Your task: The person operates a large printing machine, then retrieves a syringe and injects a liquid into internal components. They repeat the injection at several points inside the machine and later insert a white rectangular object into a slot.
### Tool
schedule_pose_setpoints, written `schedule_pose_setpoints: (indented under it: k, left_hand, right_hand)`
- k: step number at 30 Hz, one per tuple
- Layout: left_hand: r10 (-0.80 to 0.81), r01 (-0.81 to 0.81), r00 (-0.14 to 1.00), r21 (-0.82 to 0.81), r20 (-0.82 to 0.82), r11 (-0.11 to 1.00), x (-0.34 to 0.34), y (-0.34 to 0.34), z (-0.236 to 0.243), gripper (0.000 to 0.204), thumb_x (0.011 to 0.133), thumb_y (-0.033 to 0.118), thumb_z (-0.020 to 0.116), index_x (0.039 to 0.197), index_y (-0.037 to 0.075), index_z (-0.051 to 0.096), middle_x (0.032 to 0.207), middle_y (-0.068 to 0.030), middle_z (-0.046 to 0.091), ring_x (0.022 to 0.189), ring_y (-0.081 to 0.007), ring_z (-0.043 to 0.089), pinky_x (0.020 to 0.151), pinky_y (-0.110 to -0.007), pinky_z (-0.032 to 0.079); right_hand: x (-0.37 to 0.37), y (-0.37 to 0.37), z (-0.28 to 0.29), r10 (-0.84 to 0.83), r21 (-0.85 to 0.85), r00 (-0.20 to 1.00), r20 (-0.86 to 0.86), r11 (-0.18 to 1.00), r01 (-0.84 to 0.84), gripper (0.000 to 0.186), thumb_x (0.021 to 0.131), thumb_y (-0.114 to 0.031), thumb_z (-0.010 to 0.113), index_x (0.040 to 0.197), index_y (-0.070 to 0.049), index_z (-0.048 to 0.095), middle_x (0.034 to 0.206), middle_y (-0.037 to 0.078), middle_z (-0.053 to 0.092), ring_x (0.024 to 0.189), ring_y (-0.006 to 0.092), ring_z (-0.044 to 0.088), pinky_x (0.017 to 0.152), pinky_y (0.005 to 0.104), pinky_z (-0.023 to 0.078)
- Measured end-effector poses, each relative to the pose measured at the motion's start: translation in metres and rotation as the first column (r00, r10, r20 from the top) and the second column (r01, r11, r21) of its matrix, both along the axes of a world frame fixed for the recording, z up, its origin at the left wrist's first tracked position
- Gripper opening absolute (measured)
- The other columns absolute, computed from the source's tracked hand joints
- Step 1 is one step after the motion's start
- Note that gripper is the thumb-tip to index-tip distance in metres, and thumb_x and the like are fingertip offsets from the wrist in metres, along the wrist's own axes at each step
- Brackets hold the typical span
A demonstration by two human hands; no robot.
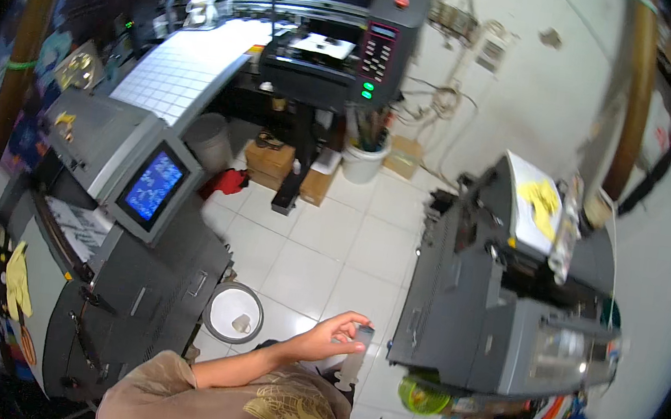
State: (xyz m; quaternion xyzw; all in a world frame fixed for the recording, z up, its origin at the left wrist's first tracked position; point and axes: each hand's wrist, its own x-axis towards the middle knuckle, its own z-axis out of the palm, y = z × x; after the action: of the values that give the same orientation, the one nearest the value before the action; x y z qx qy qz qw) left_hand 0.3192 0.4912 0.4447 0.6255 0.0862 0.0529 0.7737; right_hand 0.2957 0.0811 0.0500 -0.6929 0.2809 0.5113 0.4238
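My left hand (336, 335) reaches across in front of my body, its fingers closed around the upper end of a large translucent syringe (352, 363). The syringe hangs tilted, with its wide flange end down and a greyish part at the top between thumb and fingers. My right hand does not show. To the left of the held syringe a round bin (213, 323) with a white inside stands on the floor, and a crumpled pale piece (241, 323) lies in it.
A grey machine with a lit touchscreen (154, 186) stands at left, another grey machine (455, 312) at right. A large printer with a button panel (378, 54) is at the back. Cardboard boxes (269, 160) and a white bucket (363, 165) sit on the tiles. Right of my legs lies a green basket (422, 394).
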Motion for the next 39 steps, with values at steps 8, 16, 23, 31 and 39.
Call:
schedule_pose_setpoints:
  k: [8,16,23,31,39]
  left_hand:
    - [0.507,-0.517,0.855,-0.114,-0.109,0.848,-0.032,0.119,-0.054,0.056,0.091,0.028,0.077,0.136,0.008,0.049,0.113,-0.0038,0.063,0.102,-0.0122,0.060,0.090,-0.032,0.049]
    - [0.808,-0.669,0.553,0.470,-0.202,0.576,-0.006,0.240,-0.030,0.045,0.085,0.025,0.079,0.122,0.006,0.061,0.115,-0.0095,0.063,0.107,-0.0205,0.061,0.085,-0.033,0.051]
    - [0.949,-0.776,0.313,0.564,-0.046,0.283,-0.013,0.321,-0.029,0.039,0.083,0.015,0.081,0.117,0.006,0.063,0.107,-0.0050,0.060,0.095,-0.0159,0.059,0.078,-0.029,0.049]
    - [0.982,-0.854,0.174,0.486,-0.068,0.185,0.004,0.421,-0.047,0.034,0.083,0.013,0.081,0.112,0.007,0.064,0.101,-0.0011,0.061,0.092,-0.0106,0.058,0.076,-0.025,0.048]
    - [0.947,-0.903,0.289,0.286,-0.142,0.319,0.040,0.557,-0.047,0.031,0.089,0.015,0.077,0.113,0.004,0.062,0.095,-0.0010,0.068,0.086,-0.0081,0.062,0.077,-0.026,0.050]
  right_hand:
    - [0.235,0.103,0.021,0.235,-0.060,0.940,0.246,0.972,-0.227,0.030,0.097,-0.033,0.052,0.093,-0.006,0.064,0.078,0.011,0.068,0.061,0.0217,0.065,0.051,0.0370,0.051]
    - [0.390,0.247,-0.026,0.187,-0.003,0.980,0.067,0.982,-0.188,0.027,0.096,-0.024,0.052,0.078,-0.005,0.059,0.066,0.009,0.058,0.053,0.0236,0.058,0.046,0.0408,0.050]
    - [0.429,0.485,0.070,0.442,0.154,0.797,0.412,0.828,-0.539,0.025,0.098,-0.025,0.051,0.101,-0.003,0.063,0.080,0.009,0.065,0.063,0.0195,0.063,0.054,0.0331,0.051]
    - [0.434,0.692,0.227,0.357,0.270,0.627,0.692,0.678,-0.684,0.023,0.103,-0.026,0.054,0.097,-0.006,0.063,0.081,0.004,0.067,0.066,0.0106,0.061,0.055,0.0255,0.046]
    - [0.433,0.846,0.310,0.178,0.195,0.407,0.896,0.666,-0.720,0.019,0.101,-0.019,0.054,0.095,-0.004,0.063,0.085,0.005,0.066,0.072,0.0116,0.060,0.061,0.0252,0.046]
